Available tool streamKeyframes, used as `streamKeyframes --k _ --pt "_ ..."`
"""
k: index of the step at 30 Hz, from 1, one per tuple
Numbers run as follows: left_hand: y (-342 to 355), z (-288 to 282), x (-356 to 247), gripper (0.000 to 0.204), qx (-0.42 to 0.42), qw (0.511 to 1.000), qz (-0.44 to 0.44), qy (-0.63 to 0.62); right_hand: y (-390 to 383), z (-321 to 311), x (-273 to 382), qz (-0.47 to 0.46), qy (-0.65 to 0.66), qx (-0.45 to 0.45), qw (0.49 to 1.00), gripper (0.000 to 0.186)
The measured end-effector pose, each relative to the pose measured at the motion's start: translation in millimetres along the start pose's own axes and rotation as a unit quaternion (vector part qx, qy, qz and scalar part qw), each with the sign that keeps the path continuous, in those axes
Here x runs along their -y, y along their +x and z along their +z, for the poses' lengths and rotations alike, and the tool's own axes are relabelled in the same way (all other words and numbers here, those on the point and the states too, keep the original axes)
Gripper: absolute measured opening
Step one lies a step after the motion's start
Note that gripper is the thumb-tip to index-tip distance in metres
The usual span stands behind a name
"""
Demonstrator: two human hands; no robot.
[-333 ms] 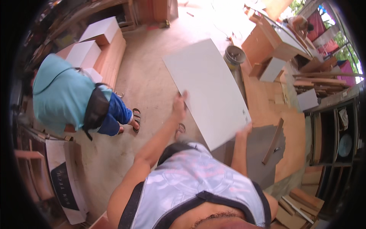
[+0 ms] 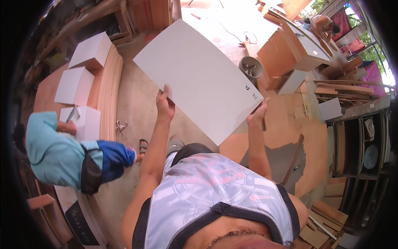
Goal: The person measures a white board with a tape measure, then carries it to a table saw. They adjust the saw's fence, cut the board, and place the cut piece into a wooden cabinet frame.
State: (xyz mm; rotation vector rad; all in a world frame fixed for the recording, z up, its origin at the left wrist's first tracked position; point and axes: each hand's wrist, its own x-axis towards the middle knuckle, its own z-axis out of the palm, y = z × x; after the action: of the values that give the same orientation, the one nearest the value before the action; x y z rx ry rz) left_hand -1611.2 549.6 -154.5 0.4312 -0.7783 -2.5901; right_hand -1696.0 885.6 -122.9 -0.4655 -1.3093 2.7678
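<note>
A large white rectangular board [image 2: 199, 79] is held out in front of my body, tilted so its corners point up and down. My left hand [image 2: 166, 103] grips its lower left edge, with the thumb on the face and the other fingers behind it. On the lower right edge, close to some handwritten marks, my right hand [image 2: 258, 112] holds the board too, its fingers partly hidden beneath.
To the left a person in a teal shirt [image 2: 58, 153] bends over white boxes [image 2: 83, 85] on stacked wooden sheets [image 2: 108, 95]. A grey bucket [image 2: 251, 67] stands beyond the board. Right are a wooden cabinet [image 2: 280, 54], a plywood sheet [image 2: 315, 157] and a wood strip [image 2: 292, 159].
The board has moved up and left in the view, with both my hands still on it. The person in teal appears lower, an arm now reaching to a white box.
</note>
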Motion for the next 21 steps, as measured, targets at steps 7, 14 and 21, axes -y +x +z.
streamKeyframes --k 7,14,21 --pt "261 15 -16 0.035 0.017 1.0 0.011 -0.002 222 147 -72 0.015 0.014 0.087 0.996 0.056" --pt "463 102 13 0.031 0.036 0.994 -0.101 0.016 348 219 -47 0.054 0.042 0.065 0.996 0.052" --pt "698 171 101 0.031 0.082 0.975 -0.203 0.041 529 246 -99 0.04 0.083 0.049 0.994 0.052"
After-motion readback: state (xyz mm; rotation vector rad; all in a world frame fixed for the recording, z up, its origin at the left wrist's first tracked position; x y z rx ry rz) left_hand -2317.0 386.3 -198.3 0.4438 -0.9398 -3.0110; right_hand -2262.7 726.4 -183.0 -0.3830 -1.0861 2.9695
